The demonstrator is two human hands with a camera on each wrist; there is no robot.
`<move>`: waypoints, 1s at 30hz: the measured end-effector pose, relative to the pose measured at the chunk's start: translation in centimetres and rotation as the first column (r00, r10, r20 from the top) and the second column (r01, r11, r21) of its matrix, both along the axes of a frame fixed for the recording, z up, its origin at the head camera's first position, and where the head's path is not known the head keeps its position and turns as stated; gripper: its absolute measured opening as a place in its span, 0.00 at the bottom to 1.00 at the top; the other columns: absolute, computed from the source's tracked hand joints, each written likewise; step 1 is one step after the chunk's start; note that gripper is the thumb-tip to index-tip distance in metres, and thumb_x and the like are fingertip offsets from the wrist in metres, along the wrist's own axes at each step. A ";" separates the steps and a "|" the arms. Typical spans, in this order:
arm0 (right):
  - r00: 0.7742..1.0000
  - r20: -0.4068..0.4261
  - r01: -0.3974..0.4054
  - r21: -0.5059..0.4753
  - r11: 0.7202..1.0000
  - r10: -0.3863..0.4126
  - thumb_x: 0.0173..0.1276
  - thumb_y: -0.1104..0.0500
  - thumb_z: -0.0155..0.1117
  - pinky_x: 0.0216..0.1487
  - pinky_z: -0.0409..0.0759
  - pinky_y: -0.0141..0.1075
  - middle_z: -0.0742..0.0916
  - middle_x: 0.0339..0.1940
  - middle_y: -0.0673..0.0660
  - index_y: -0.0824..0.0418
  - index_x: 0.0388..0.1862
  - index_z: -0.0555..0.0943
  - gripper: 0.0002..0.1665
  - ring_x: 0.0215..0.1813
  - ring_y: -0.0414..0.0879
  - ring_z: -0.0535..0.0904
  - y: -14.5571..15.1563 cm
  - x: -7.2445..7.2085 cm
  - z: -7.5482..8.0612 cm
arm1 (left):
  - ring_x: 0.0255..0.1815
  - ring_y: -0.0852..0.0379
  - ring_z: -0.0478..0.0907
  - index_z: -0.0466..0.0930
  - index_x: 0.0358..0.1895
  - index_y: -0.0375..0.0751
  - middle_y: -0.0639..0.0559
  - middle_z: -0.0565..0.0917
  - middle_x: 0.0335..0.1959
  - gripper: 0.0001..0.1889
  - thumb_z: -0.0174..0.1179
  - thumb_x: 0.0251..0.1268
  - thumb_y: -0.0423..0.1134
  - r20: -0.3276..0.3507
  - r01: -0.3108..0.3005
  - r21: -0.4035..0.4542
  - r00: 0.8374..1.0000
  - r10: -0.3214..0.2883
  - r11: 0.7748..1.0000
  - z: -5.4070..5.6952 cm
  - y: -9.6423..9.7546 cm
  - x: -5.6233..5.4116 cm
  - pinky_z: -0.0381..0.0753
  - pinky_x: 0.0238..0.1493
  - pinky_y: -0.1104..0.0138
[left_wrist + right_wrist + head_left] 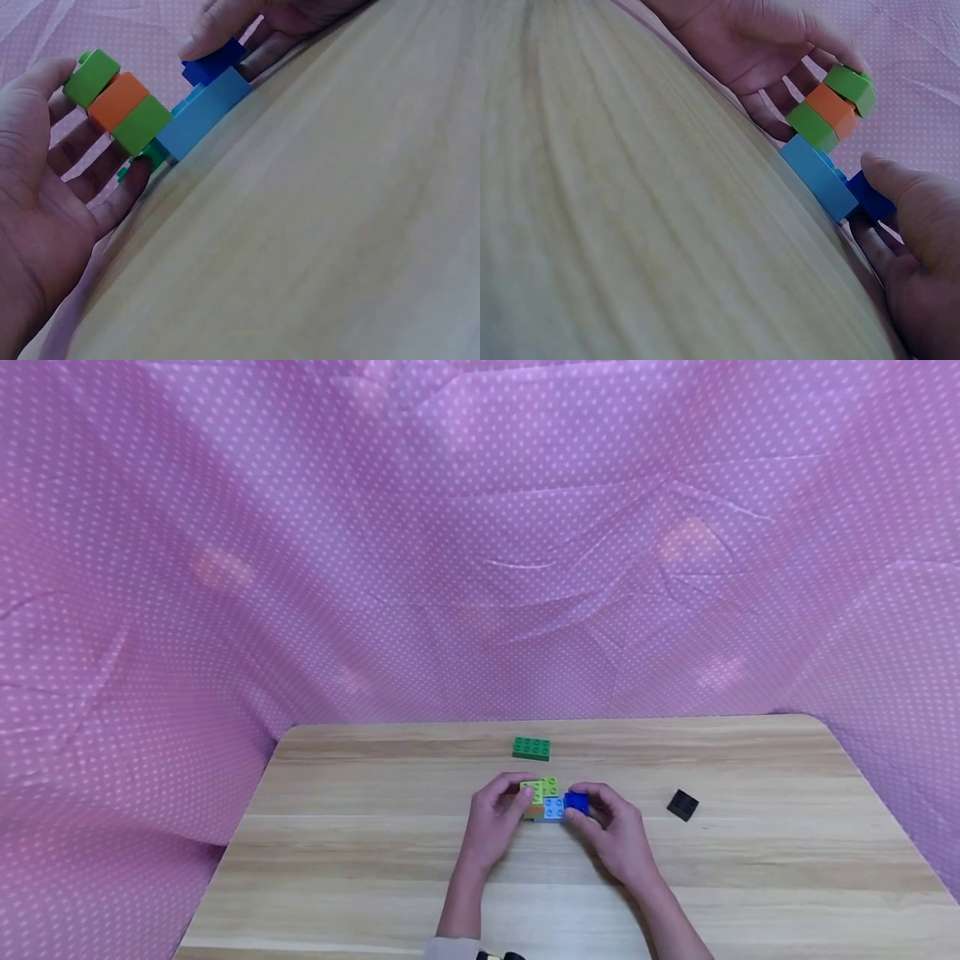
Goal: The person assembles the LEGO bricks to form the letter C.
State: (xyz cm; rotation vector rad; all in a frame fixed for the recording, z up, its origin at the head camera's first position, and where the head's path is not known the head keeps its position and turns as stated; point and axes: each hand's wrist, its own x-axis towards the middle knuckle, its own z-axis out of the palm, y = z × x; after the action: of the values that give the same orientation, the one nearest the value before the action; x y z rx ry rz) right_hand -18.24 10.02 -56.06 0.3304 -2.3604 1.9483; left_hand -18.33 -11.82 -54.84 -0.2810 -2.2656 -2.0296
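Note:
My left hand (489, 827) grips a stack at the left end of a small brick build: a lime green brick (94, 78) on top, an orange brick (120, 99) under it and another lime green brick (141, 125) lower down. Beneath these a long light blue brick (204, 112) lies along the tabletop. A green brick (155, 154) shows partly behind my left fingers. With thumb and fingers, my right hand (618, 835) pinches a dark blue brick (577, 802) at the light blue brick's right end. The dark blue brick overlaps the light blue studs in the left wrist view.
Behind the build lies a long dark green brick (531, 748). A black brick (682, 805) is to the right of my right hand on the wooden table (360, 860). Pink dotted cloth (480, 568) hangs around the table's back and sides.

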 end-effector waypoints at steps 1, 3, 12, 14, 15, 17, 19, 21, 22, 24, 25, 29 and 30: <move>1.000 -0.001 -0.004 0.001 1.000 0.004 0.69 0.64 0.76 0.63 0.81 0.31 0.87 0.60 0.59 0.62 0.58 0.84 0.20 0.65 0.55 0.83 0.0 0.0 0.0 | 0.54 0.54 0.83 0.86 0.60 0.40 0.55 0.88 0.53 0.15 0.63 0.79 0.44 0.000 -0.003 0.007 1.000 0.003 1.000 0.0 -0.1 0.0 0.85 0.57 0.66; 1.000 0.003 -0.008 0.002 1.000 0.008 0.68 0.64 0.76 0.63 0.82 0.31 0.87 0.60 0.59 0.62 0.58 0.84 0.20 0.65 0.55 0.83 -0.1 0.0 0.1 | 0.54 0.54 0.83 0.87 0.58 0.41 0.54 0.88 0.53 0.14 0.65 0.78 0.43 -0.001 -0.002 0.025 1.000 0.002 1.000 0.0 -0.2 0.0 0.85 0.58 0.66; 1.000 0.015 -0.020 0.005 1.000 0.020 0.68 0.66 0.75 0.62 0.83 0.31 0.87 0.59 0.60 0.65 0.59 0.84 0.21 0.63 0.56 0.84 -0.3 0.1 0.3 | 0.53 0.53 0.83 0.87 0.56 0.40 0.51 0.88 0.52 0.13 0.67 0.76 0.42 0.043 0.001 0.062 0.999 -0.004 0.998 0.3 -0.5 0.2 0.85 0.57 0.66; 1.000 0.009 -0.022 0.009 1.000 0.022 0.69 0.66 0.75 0.62 0.83 0.31 0.87 0.59 0.60 0.65 0.59 0.83 0.21 0.63 0.56 0.84 -0.3 0.1 0.2 | 0.52 0.53 0.83 0.87 0.55 0.40 0.51 0.88 0.51 0.13 0.67 0.75 0.42 0.056 -0.003 0.063 0.998 0.000 0.998 0.5 -0.5 0.2 0.85 0.56 0.66; 1.000 0.008 -0.022 0.012 1.000 0.022 0.69 0.65 0.75 0.62 0.83 0.31 0.87 0.59 0.59 0.65 0.59 0.83 0.21 0.63 0.56 0.84 -0.2 0.1 0.2 | 0.52 0.53 0.83 0.88 0.55 0.40 0.51 0.88 0.51 0.13 0.68 0.75 0.42 0.060 -0.005 0.063 0.998 0.001 0.998 0.5 -0.5 0.2 0.84 0.56 0.66; 1.000 0.007 -0.022 0.019 1.000 0.022 0.69 0.65 0.75 0.62 0.83 0.31 0.87 0.60 0.59 0.65 0.59 0.84 0.21 0.63 0.55 0.84 -0.2 0.1 0.2 | 0.53 0.53 0.83 0.88 0.54 0.41 0.51 0.89 0.51 0.12 0.68 0.74 0.42 0.060 -0.007 0.063 0.998 0.004 0.998 0.6 -0.5 0.2 0.84 0.57 0.66; 1.000 0.009 -0.022 0.022 1.000 0.021 0.69 0.64 0.75 0.62 0.82 0.31 0.87 0.60 0.59 0.64 0.59 0.84 0.21 0.63 0.55 0.84 -0.2 0.1 0.2 | 0.53 0.53 0.83 0.89 0.54 0.41 0.50 0.89 0.51 0.12 0.69 0.74 0.41 0.054 -0.005 0.064 0.999 0.001 0.998 0.6 -0.5 0.1 0.84 0.57 0.66; 1.000 0.012 -0.022 0.018 1.000 0.022 0.69 0.64 0.75 0.62 0.82 0.31 0.87 0.59 0.59 0.64 0.59 0.84 0.20 0.63 0.55 0.84 -0.2 0.1 0.3 | 0.54 0.53 0.82 0.89 0.53 0.42 0.50 0.88 0.50 0.12 0.69 0.73 0.41 0.046 0.001 0.060 0.999 -0.004 0.998 0.6 -0.5 0.0 0.84 0.57 0.66; 1.000 0.013 -0.023 0.018 1.000 0.023 0.69 0.64 0.75 0.62 0.82 0.31 0.87 0.59 0.58 0.64 0.59 0.84 0.20 0.64 0.55 0.84 -0.2 0.1 0.3 | 0.54 0.53 0.82 0.89 0.54 0.41 0.49 0.88 0.50 0.12 0.69 0.73 0.41 0.042 0.005 0.060 0.999 -0.008 0.998 0.6 -0.5 0.0 0.84 0.57 0.66; 1.000 0.012 -0.024 0.015 1.000 0.024 0.69 0.64 0.76 0.62 0.82 0.31 0.87 0.59 0.59 0.63 0.59 0.84 0.20 0.64 0.55 0.84 -0.1 0.1 0.3 | 0.54 0.52 0.81 0.89 0.54 0.40 0.49 0.88 0.50 0.12 0.70 0.73 0.40 0.038 0.012 0.063 0.999 -0.015 0.998 0.5 -0.5 0.0 0.84 0.56 0.66; 1.000 0.011 -0.025 0.014 1.000 0.025 0.69 0.64 0.76 0.62 0.83 0.31 0.87 0.59 0.58 0.62 0.59 0.84 0.20 0.63 0.55 0.84 -0.1 0.1 0.3 | 0.55 0.52 0.81 0.89 0.54 0.40 0.49 0.88 0.50 0.12 0.70 0.73 0.41 0.037 0.015 0.063 0.999 -0.017 0.998 0.6 -0.5 -0.1 0.84 0.56 0.66; 1.000 0.013 -0.025 0.020 0.999 0.024 0.69 0.64 0.76 0.62 0.83 0.31 0.87 0.59 0.58 0.63 0.58 0.84 0.20 0.63 0.55 0.84 -0.2 0.1 0.3 | 0.54 0.52 0.80 0.89 0.54 0.41 0.49 0.87 0.49 0.13 0.70 0.72 0.42 0.049 0.012 0.060 0.999 -0.015 0.998 0.7 -0.5 -0.1 0.85 0.55 0.66; 1.000 0.014 -0.024 0.024 0.999 0.024 0.69 0.64 0.76 0.62 0.82 0.31 0.87 0.59 0.58 0.63 0.59 0.84 0.20 0.63 0.54 0.84 -0.2 0.1 0.3 | 0.54 0.52 0.80 0.89 0.54 0.41 0.50 0.87 0.49 0.13 0.70 0.72 0.42 0.055 0.010 0.057 0.998 -0.013 0.998 0.7 -0.5 -0.1 0.84 0.55 0.66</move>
State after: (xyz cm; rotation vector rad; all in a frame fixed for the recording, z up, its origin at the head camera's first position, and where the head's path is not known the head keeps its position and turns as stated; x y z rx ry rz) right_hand -18.17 9.85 -55.79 0.3495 -2.4017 1.9401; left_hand -18.40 -12.35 -54.12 -0.2369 -2.2380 -2.1295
